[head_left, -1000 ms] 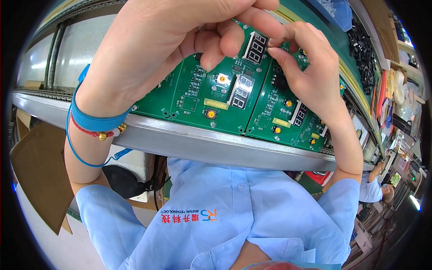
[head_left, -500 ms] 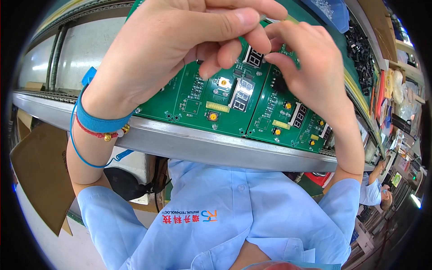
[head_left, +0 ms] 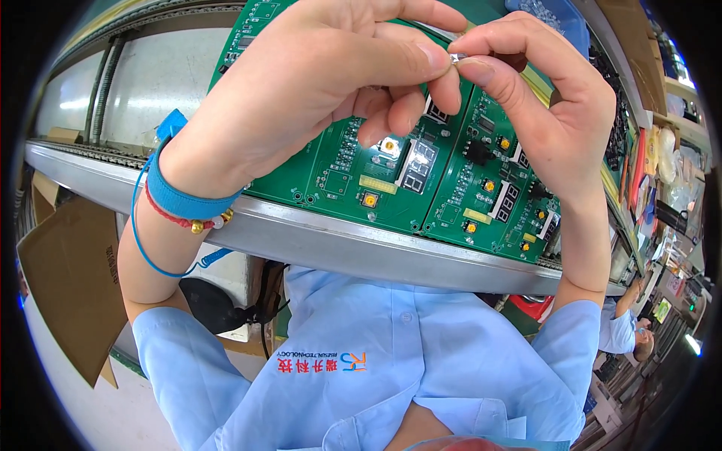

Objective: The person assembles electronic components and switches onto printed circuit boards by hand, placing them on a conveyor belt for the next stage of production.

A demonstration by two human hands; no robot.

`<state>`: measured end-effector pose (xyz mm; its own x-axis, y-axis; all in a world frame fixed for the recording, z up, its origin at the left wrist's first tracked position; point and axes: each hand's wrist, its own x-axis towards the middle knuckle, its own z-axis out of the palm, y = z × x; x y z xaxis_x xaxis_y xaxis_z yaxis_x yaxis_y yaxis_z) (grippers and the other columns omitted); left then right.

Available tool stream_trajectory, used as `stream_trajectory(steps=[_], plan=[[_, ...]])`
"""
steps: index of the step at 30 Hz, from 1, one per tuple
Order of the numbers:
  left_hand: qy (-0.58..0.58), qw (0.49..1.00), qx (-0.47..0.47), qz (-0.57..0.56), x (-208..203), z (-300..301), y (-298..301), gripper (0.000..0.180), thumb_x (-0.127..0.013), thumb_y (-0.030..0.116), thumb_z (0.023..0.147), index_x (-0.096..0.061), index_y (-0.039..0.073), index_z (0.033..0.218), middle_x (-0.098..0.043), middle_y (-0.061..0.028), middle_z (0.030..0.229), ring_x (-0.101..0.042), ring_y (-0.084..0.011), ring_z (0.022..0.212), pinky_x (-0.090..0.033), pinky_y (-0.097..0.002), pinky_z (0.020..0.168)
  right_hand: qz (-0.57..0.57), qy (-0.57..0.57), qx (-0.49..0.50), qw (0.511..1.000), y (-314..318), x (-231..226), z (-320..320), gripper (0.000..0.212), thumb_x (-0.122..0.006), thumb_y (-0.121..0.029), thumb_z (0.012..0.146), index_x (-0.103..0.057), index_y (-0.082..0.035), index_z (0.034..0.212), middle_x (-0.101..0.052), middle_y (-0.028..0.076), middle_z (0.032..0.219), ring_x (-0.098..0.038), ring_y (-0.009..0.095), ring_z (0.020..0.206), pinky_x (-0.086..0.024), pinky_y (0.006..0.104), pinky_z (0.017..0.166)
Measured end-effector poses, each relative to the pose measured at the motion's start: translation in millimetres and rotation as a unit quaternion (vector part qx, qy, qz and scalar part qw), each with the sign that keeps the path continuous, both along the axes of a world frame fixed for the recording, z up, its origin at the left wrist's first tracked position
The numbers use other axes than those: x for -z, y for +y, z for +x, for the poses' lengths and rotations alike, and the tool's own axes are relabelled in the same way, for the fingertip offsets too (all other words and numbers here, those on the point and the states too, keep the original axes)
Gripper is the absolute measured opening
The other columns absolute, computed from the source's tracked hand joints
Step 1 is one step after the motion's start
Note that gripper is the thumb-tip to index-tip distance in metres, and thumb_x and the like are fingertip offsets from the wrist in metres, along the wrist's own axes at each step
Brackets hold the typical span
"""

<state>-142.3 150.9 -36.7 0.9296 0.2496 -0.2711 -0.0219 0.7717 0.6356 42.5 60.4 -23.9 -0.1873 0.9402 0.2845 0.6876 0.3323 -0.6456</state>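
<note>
Silvery metal rail (head_left: 323,237) is seen curving in from the frame's left. At upper centre, above green circuit boards (head_left: 406,216), a small shiny part (head_left: 456,58) is touched by the left hand (head_left: 331,75); whether its grip is clenched cannot be told. By the right hand (head_left: 560,105), the part is pinched; if fumbled between fingertips, it could be dropped among mounted components.

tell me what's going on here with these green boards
Someone in a blue shirt is handling a tiny shiny part above the boards. The right hand pinches it between thumb and finger. The left hand has its thumb tip right beside it, though whether it shares the grip is hard to tell. The boards, with displays on them, lie along a metal rail.
</note>
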Motion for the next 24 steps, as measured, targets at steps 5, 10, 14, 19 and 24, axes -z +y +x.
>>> stream_trajectory(steps=[5, 10, 14, 19, 24], plan=[[0.028, 0.999, 0.023, 0.038, -5.4, -0.7, 3.5, 0.045, -0.048, 0.012, 0.100, -0.032, -0.008, 0.137, -0.065, -0.0116, 0.091, -0.058, -0.0092, 0.064, -0.046, -0.0192, 0.051, -0.038, -0.017, -0.015, 0.999, 1.9, -4.2, 2.6, 0.009, -0.066, -0.002, 0.086, -0.066, 0.004, 0.093, -0.063, 0.005, 0.085, -0.058, 0.011, 0.079, -0.046, 0.0227, 0.071], [-0.345, 0.823, 0.021, 0.450, 51.8, 1.4, 42.8, 0.044, -0.046, 0.014, 0.101, -0.034, -0.008, 0.137, -0.064, -0.0110, 0.091, -0.056, -0.0092, 0.061, -0.044, -0.0195, 0.050, -0.069, 0.028, 0.015, 0.997, 3.5, -6.8, 5.0, 0.011, -0.067, -0.006, 0.086, -0.066, 0.003, 0.092, -0.062, 0.004, 0.085, -0.057, 0.010, 0.079, -0.044, 0.0226, 0.074], [-0.426, 0.822, 0.044, 0.375, 58.4, 4.9, 58.7, 0.044, -0.047, 0.018, 0.101, -0.035, -0.007, 0.136, -0.061, -0.0079, 0.085, -0.047, -0.0079, 0.056, -0.037, -0.0199, 0.047, -0.087, 0.039, 0.015, 0.995, 8.9, -2.1, 7.5, 0.011, -0.067, -0.006, 0.086, -0.066, 0.003, 0.092, -0.063, 0.003, 0.085, -0.056, 0.009, 0.079, -0.044, 0.0225, 0.074], [-0.467, 0.869, 0.030, 0.161, 54.5, -6.9, 73.9, 0.045, -0.046, 0.022, 0.101, -0.037, -0.006, 0.135, -0.050, -0.0002, 0.071, -0.033, -0.0049, 0.050, -0.025, -0.0204, 0.042, -0.049, -0.043, -0.019, 0.998, 22.8, 7.4, -6.1, 0.009, -0.068, -0.006, 0.084, -0.066, 0.001, 0.090, -0.064, 0.002, 0.084, -0.057, 0.009, 0.076, -0.045, 0.0224, 0.072], [-0.435, 0.892, 0.001, 0.121, 48.8, -22.4, 73.9, 0.043, -0.047, 0.025, 0.101, -0.045, -0.005, 0.132, -0.046, 0.0024, 0.069, -0.029, -0.0027, 0.049, -0.023, -0.0195, 0.042, -0.038, -0.064, -0.021, 0.997, 42.9, -5.5, -40.8, 0.012, -0.072, -0.004, 0.070, -0.062, -0.004, 0.077, -0.056, 0.009, 0.072, -0.057, 0.028, 0.067, -0.044, 0.0361, 0.059]])
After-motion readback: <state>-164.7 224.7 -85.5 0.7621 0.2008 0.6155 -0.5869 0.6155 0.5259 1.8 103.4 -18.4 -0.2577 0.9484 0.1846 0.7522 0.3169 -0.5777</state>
